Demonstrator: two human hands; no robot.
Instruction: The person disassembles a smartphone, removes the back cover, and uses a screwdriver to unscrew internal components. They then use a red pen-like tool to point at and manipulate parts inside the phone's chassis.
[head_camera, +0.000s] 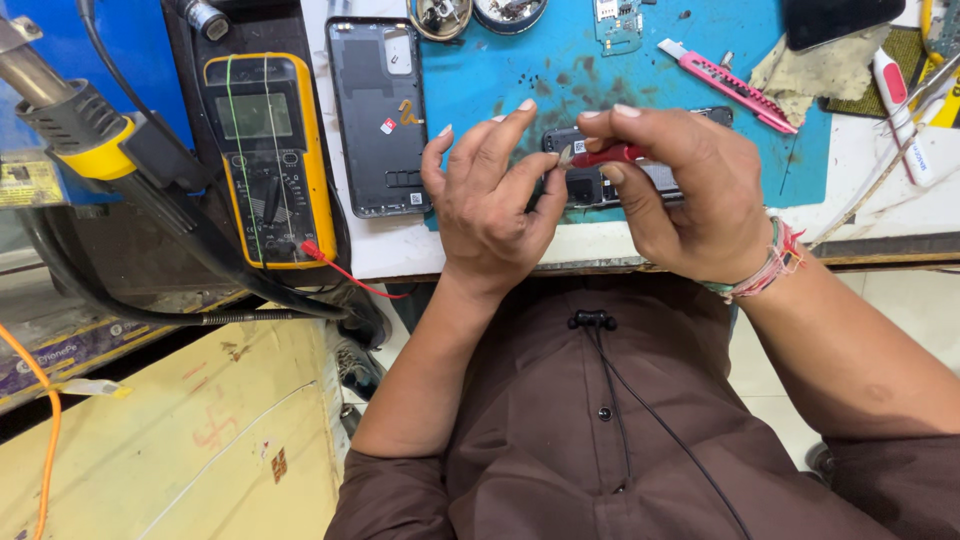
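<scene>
Both hands are working at centre frame over the front edge of the table (600, 245). Right hand (675, 195) is gripping a red-handled tool (610, 154) between thumb and fingers, its tip pointing left toward the left hand. Left hand (490, 200) is sitting just beside it, fingers curled narrow, thumb and index pinching near the tool tip; whether they're holding a small part there, can't tell. Hands are touching or nearly touching at the fingertips.

Under them an opened phone (590, 185) is lying on the blue mat (540, 70), mostly covered by the hands; only its dark middle and edges are showing.

Around:
- Dark phone back cover (378, 115) is lying flat, left of the hands, half on the mat.
- Yellow multimeter (268, 155) is sitting further left, a red lead (345, 272) trailing off its lower end over the table edge.
- Hot-air gun (80, 125) with a yellow collar is lying at upper left.
- Pink utility knife (725, 85) is lying on the mat at upper right, next to a dirty cloth (810, 70).
- Small circuit board (618, 22) and two round tins (478, 14) are sitting along the top edge.

Thread bracelet (770, 265) is showing on the right wrist.
</scene>
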